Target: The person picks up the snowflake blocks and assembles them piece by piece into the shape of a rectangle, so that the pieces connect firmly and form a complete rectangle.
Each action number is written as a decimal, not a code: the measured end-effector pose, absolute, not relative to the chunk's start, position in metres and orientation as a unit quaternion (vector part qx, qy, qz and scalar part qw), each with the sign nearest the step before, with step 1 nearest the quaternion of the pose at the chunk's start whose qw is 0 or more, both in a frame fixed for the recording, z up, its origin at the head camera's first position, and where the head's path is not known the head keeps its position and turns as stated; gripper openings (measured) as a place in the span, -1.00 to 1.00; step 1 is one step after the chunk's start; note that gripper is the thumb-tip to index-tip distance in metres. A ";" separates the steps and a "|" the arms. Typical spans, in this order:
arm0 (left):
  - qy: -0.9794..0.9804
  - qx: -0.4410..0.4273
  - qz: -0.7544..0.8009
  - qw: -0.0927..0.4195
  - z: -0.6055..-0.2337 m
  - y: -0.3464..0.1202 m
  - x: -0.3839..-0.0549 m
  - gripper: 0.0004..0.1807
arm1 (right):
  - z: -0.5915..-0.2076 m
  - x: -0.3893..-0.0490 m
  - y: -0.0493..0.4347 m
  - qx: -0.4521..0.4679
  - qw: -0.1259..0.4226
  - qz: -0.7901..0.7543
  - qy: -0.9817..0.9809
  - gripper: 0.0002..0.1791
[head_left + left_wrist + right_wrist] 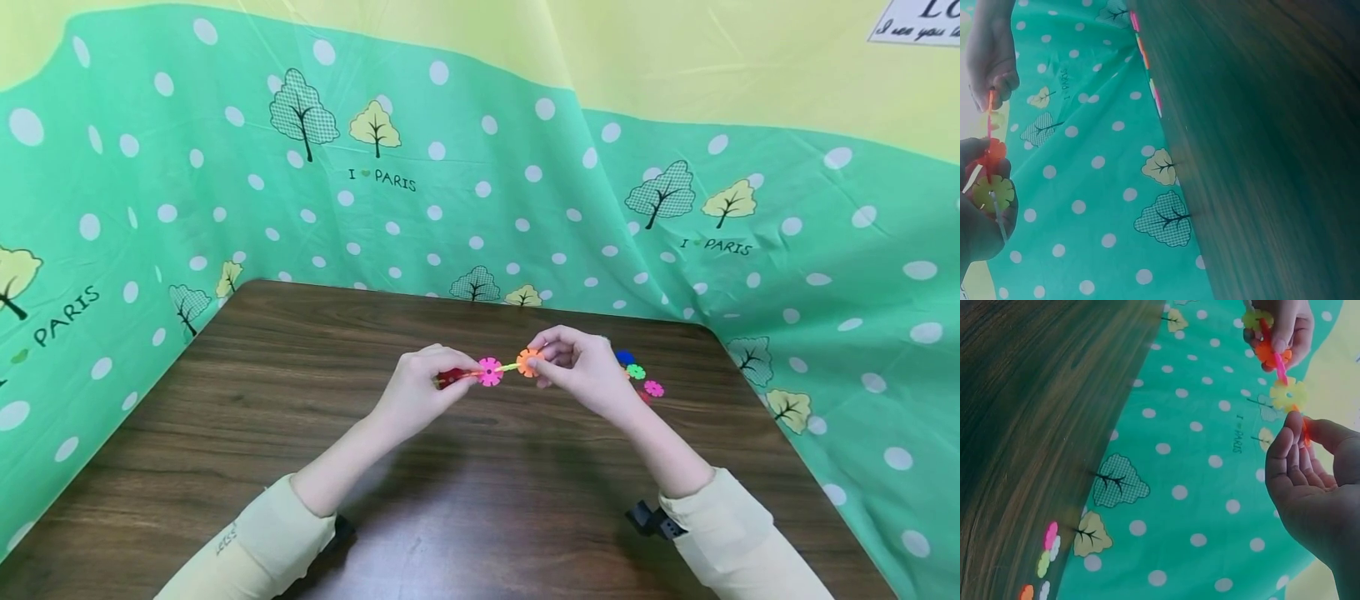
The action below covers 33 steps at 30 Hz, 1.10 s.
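A short chain of slotted flower-shaped plastic discs stretches between my two hands, held above the table. My left hand [416,392] grips its left part, where a yellow disc [994,190] and an orange-red disc [998,149] show at the fingers. Just beyond the left fingertips comes a pink disc [491,372], facing the head camera. A yellow disc [1288,395], edge-on in the head view, links it to an orange disc [527,362] at the right end. Thumb and fingers of my right hand [588,372] pinch that orange disc. The left palm hides part of the chain.
Several loose discs lie on the dark wooden table [300,467] behind my right hand, among them a blue disc [625,358], a green disc [636,372] and a pink disc [654,388]. A green dotted curtain [465,208] stands along the table's far and side edges.
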<state>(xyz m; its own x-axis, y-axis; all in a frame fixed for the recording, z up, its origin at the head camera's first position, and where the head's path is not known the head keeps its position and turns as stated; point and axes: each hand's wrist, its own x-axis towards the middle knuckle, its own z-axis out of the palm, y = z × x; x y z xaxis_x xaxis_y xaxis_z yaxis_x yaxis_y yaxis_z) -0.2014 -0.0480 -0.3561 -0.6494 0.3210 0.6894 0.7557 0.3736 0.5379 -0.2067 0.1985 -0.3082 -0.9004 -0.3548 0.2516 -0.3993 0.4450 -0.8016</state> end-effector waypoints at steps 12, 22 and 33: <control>-0.769 -0.365 -0.421 0.314 -0.362 -0.044 -0.205 -0.79 | -0.303 -0.202 0.194 0.203 0.008 0.491 -0.847 -0.75; -0.753 -0.380 -0.417 0.340 -0.364 -0.042 -0.204 -0.79 | -0.300 -0.196 0.191 0.228 0.054 0.461 -0.856 -0.78; -0.744 -0.381 -0.419 0.354 -0.367 -0.041 -0.204 -0.80 | -0.301 -0.195 0.188 0.233 0.059 0.449 -0.860 -0.81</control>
